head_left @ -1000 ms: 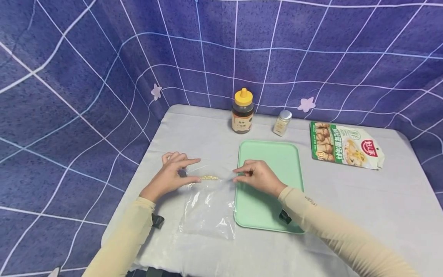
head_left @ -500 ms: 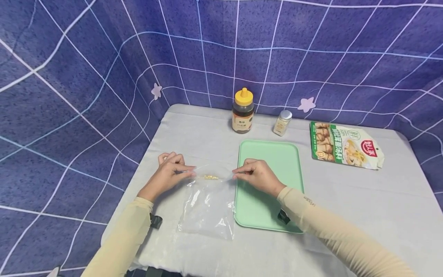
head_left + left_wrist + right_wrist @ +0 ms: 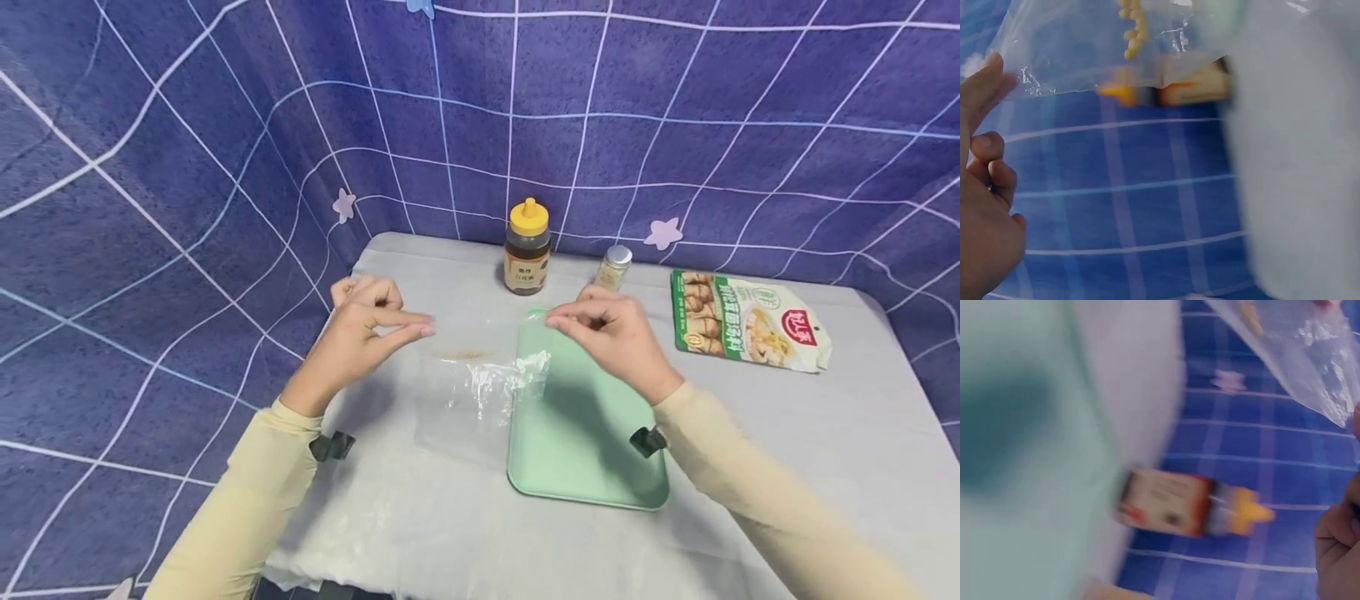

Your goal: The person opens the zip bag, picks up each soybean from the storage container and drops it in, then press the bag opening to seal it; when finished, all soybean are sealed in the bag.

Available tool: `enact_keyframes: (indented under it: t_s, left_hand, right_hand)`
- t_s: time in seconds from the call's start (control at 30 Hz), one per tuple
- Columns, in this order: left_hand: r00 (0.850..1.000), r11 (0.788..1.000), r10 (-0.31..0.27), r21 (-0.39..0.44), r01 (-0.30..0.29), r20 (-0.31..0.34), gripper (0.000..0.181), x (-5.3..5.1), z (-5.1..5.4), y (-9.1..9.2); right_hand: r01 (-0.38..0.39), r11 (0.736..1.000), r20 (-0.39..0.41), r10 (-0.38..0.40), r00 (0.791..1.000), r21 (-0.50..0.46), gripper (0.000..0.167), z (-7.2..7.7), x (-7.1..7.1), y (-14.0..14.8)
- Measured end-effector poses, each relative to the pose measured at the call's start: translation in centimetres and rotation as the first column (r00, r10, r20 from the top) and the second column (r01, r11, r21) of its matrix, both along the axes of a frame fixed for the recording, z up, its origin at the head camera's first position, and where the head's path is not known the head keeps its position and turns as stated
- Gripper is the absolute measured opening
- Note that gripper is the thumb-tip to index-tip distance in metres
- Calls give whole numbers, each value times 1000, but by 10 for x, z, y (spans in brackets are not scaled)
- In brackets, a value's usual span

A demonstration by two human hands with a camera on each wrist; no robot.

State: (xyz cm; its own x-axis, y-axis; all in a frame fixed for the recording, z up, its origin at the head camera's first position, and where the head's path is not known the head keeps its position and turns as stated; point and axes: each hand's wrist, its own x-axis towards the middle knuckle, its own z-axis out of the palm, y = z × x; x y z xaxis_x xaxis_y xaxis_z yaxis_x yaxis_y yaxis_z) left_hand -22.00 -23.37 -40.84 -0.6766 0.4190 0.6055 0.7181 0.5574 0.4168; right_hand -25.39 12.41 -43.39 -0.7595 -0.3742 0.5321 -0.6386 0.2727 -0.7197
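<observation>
A clear plastic bag [image 3: 468,400] hangs between both hands, lifted off the table and partly over the green tray. Inside it lies a row of small round yellow beans [image 3: 1134,31], which blurs in the head view. My left hand [image 3: 360,337] pinches the bag's upper left corner between thumb and forefinger, the other fingers curled. At the opposite upper corner, my right hand [image 3: 615,337] pinches the film the same way. The right wrist view catches the bag's edge [image 3: 1310,369] and only part of that hand.
The green tray [image 3: 585,479] lies below my right hand. Behind it stand a dark squeeze bottle [image 3: 527,262] with a yellow cap and a small silver-lidded jar [image 3: 615,265], partly covered by the hand. A printed food pouch [image 3: 750,321] lies at right.
The left hand went from spread fingers to pinching the bag's corner. Both hands have since risen, lifting the bag off the table, and the right hand has shifted rightward.
</observation>
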Motion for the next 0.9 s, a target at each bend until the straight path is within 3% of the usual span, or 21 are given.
enact_keyframes:
  t_s: [0.1, 0.2, 0.3, 0.4, 0.53, 0.7, 0.8, 0.9]
  left_hand:
    - [998, 1000, -15, -2, 15, -62, 21, -1, 36, 16]
    - [996, 1000, -30, -6, 30, -80, 19, -3, 65, 34]
    - [996, 999, -47, -7, 47, -81, 14, -6, 85, 50]
    - [993, 997, -70, 3, 71, -100, 12, -7, 98, 63]
    - [985, 994, -92, 43, 99, -147, 11, -12, 102, 76]
    - [975, 979, -126, 134, 152, -184, 9, -21, 97, 95]
    - [978, 966, -155, 185, 179, -136, 8, -24, 91, 103]
    - [981, 957, -173, 220, 188, -84, 8, -25, 87, 108]
  right_hand:
    - [1, 1000, -74, -2, 997, -11, 14, 40, 10, 15]
    - [16, 1000, -153, -19, 988, -24, 15, 76, 23, 27]
    - [36, 998, -187, -44, 981, -45, 16, 103, 35, 39]
    - [64, 997, -203, -72, 977, -46, 14, 118, 41, 48]
    - [89, 995, -222, -97, 970, -48, 6, 124, 43, 55]
    - [107, 988, -261, -132, 956, -107, 5, 122, 41, 64]
    - [76, 978, -193, -114, 974, -194, 6, 116, 39, 71]
    - [0, 953, -89, -29, 996, -303, 6, 109, 38, 79]
